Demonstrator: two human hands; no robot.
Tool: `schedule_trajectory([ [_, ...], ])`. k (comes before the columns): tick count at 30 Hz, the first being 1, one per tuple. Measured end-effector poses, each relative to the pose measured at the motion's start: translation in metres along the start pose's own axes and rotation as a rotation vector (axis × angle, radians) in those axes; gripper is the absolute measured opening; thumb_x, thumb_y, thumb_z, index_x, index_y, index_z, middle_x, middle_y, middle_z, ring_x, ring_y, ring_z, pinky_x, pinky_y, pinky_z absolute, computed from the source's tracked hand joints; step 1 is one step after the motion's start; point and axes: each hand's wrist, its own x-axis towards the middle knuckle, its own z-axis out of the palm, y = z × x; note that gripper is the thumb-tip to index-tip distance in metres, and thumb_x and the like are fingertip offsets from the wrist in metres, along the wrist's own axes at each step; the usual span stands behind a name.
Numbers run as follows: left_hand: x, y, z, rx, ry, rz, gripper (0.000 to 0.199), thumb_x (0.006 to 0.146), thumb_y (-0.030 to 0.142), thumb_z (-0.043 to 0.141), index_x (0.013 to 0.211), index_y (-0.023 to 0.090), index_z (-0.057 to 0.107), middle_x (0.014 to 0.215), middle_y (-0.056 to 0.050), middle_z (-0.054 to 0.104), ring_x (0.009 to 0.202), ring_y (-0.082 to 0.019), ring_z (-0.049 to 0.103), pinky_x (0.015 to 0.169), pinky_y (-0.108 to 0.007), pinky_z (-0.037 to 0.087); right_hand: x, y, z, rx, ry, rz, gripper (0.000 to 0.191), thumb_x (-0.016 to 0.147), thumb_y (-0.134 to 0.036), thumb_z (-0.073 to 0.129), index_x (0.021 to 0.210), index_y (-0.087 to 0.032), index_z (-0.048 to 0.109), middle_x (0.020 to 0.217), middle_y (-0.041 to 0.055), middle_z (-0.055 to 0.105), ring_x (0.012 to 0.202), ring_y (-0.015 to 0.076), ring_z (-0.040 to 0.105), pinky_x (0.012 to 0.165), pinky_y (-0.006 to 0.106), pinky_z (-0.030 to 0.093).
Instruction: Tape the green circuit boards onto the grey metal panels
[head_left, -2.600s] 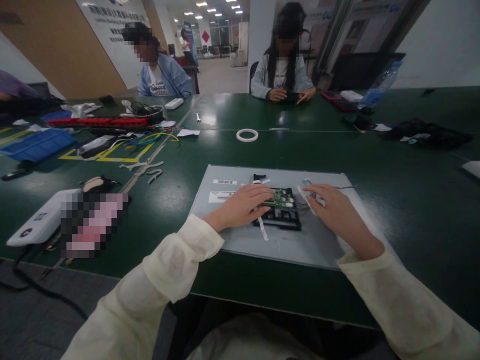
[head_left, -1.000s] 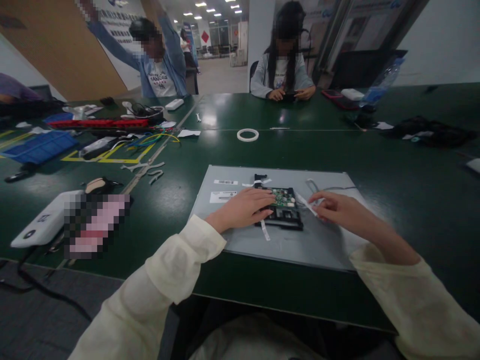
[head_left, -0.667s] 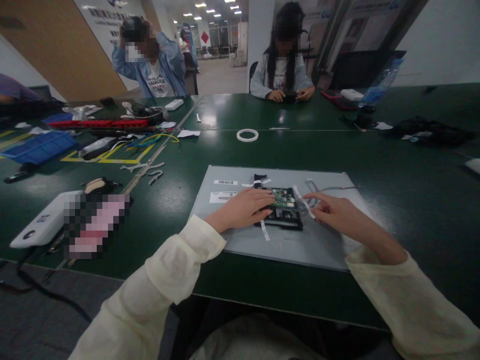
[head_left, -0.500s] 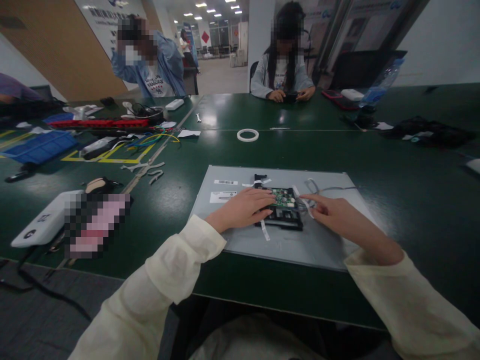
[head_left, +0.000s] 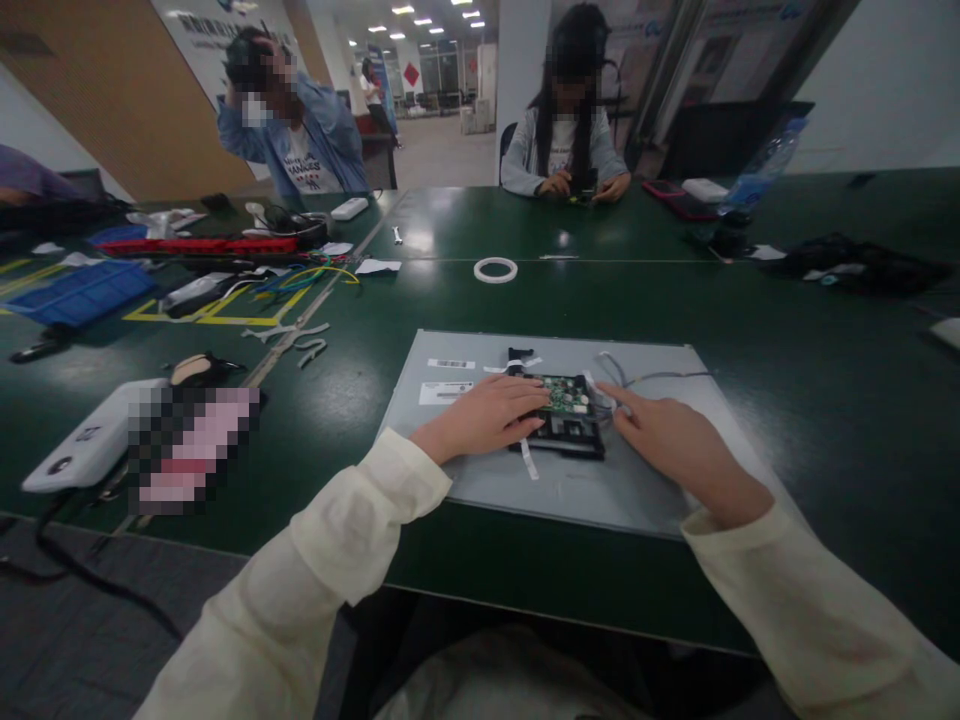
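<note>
I have a flat grey panel (head_left: 637, 495) in my feed, its face smooth and dull, lying on the glossy green table (head_left: 337, 430). Near the panel's middle sits the board (head_left: 564, 393), green and crowded with tiny parts, over a black, cut-out frame (head_left: 581, 440). A thin white tape (head_left: 529, 460) strip runs off the frame's near side; another pale strip (head_left: 590, 381) lies at the board's right edge. A slim grey cable (head_left: 671, 376) curves across the panel to the right.

Beyond the panel I see a tape roll (head_left: 495, 279), a flat white ring, well apart from it. To the left are a rounded white box (head_left: 97, 430) and a blue bin (head_left: 79, 293).

The left hand (head_left: 487, 412) blocks my view of the board's left part: palm down, fingers nearly straight, resting there and gripping nothing that I can see. The right hand (head_left: 671, 440) points its index finger at the pale strip, other fingers curled under; I can't tell whether it pinches anything.
</note>
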Motion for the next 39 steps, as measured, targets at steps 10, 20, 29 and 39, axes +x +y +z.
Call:
schedule_trajectory([
  [10,0.000,0.001,-0.002,-0.001,0.000,-0.003,0.036,0.097,0.032,0.038,0.127,0.017,0.049,0.132,-0.007,0.055,0.128,-0.018,0.044,0.108,-0.037,0.034,-0.004,0.000,0.002,-0.087,0.017,-0.020,0.046,0.092,-0.029,0.032,0.136,-0.029,0.047,0.073,0.0074,0.066,0.061,0.0223,0.061,0.049,0.027,0.030],
  [20,0.000,0.001,-0.002,0.012,-0.014,-0.012,0.036,0.097,0.032,0.037,0.128,0.017,0.048,0.133,-0.007,0.054,0.128,-0.017,0.044,0.108,-0.037,0.033,-0.005,0.012,-0.002,0.091,0.038,-0.063,0.040,0.092,-0.033,0.035,0.121,-0.028,0.062,0.100,0.0049,0.068,0.085,0.0223,0.063,0.065,0.030,0.042],
  [29,-0.001,0.001,-0.002,0.009,-0.006,0.008,0.036,0.098,0.032,0.036,0.128,0.017,0.049,0.133,-0.007,0.054,0.128,-0.017,0.043,0.108,-0.036,0.033,-0.006,0.015,0.000,0.158,0.115,-0.154,0.039,0.089,-0.029,0.037,0.114,-0.021,0.066,0.093,0.0064,0.066,0.075,0.0181,0.060,0.062,0.030,0.043],
  [39,0.000,0.000,-0.001,0.014,-0.008,0.002,0.037,0.098,0.032,0.035,0.128,0.016,0.049,0.134,-0.007,0.053,0.128,-0.018,0.043,0.108,-0.037,0.033,-0.006,0.015,0.009,0.225,0.170,-0.223,0.040,0.087,-0.036,0.047,0.119,-0.015,0.058,0.111,0.0106,0.057,0.090,0.0207,0.057,0.077,0.033,0.047],
])
